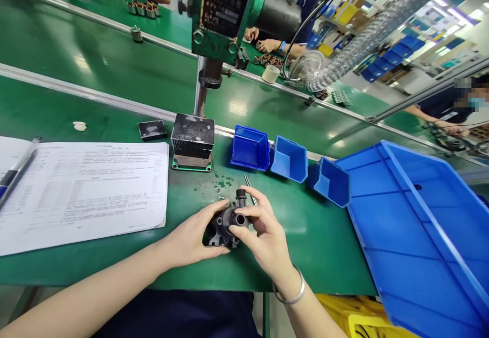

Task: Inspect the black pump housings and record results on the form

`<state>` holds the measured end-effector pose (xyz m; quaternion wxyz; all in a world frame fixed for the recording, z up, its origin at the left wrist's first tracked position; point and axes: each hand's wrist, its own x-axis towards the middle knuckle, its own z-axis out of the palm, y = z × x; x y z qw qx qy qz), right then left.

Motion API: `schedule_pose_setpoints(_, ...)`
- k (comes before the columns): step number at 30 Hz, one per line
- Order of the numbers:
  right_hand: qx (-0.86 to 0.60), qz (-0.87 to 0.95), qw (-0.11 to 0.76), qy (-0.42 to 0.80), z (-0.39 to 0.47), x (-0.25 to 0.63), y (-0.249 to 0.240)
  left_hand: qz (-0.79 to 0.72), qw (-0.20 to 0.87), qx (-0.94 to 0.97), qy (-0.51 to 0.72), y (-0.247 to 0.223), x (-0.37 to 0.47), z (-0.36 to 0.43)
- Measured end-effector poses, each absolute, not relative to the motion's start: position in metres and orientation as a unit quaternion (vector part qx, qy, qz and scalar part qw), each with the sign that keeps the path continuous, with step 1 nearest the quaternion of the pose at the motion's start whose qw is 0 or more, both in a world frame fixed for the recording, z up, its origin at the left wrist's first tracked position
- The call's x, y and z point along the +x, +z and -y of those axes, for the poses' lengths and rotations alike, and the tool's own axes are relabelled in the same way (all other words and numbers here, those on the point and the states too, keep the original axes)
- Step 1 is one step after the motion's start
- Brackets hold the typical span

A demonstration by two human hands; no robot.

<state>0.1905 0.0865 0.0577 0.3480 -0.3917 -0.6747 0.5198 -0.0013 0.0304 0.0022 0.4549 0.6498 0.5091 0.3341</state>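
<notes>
A black pump housing (228,221) with two short pipe stubs rests on the green bench top in front of me, one stub pointing away and the other up toward me. My left hand (194,233) closes round its left side, thumb near and fingers beyond. From the right, my right hand (265,231) grips the housing about the stubs, its thumb by the upward one. A silver bangle circles my right wrist. Just behind my right fingers lies a thin metal rod (247,181), partly hidden. Small green flecks (221,182) are scattered beyond the housing.
A green press (225,17) on a steel column stands over a dark metal block (193,137). Printed sheets (107,190) with a pen (17,170) lie left. Three small blue bins stand behind; a large blue bin (420,236) is at right. Other people work across the conveyor.
</notes>
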Motion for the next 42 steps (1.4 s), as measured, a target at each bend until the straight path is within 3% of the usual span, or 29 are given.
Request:
schedule_pose_setpoints(5, -0.41, 0.749, 0.315, 0.416, -0.077, 0.191, 0.047, -0.496, 0.456, 0.651, 0.35, 0.004, 0.0, -0.032)
schedule_pose_setpoints(18, -0.379, 0.784, 0.24, 0.43, -0.082, 0.193, 0.044, -0.443, 0.416, 0.694, 0.385, 0.001, 0.0, -0.035)
schedule_pose_setpoints(42, -0.357, 0.798, 0.262, 0.409, -0.081, 0.19, 0.034, -0.441, 0.377, 0.693, 0.427, -0.007, 0.006, -0.038)
